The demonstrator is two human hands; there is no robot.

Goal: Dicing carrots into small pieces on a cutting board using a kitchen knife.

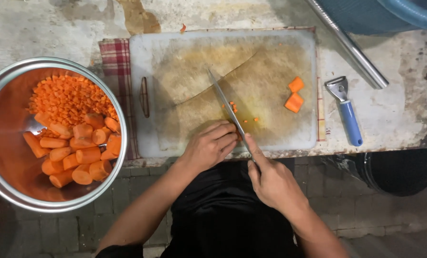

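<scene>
At the bench's left edge a steel bowl (3,138) holds diced carrot and peeled carrot lengths (75,153), just beside a checked cloth (115,62) that lies under the white cutting board (175,48). Near the board's front edge the left hand (208,145) curls its grip shut over a carrot piece that is mostly hidden, fingertips against the knife (227,107) — the right hand (270,179) is clamped on its handle, forefinger along the spine. The blade's long axis runs diagonally, tip toward the board's far-left corner; two carrot chunks (294,95) and a blue-handled peeler (346,110) lie toward the right.
</scene>
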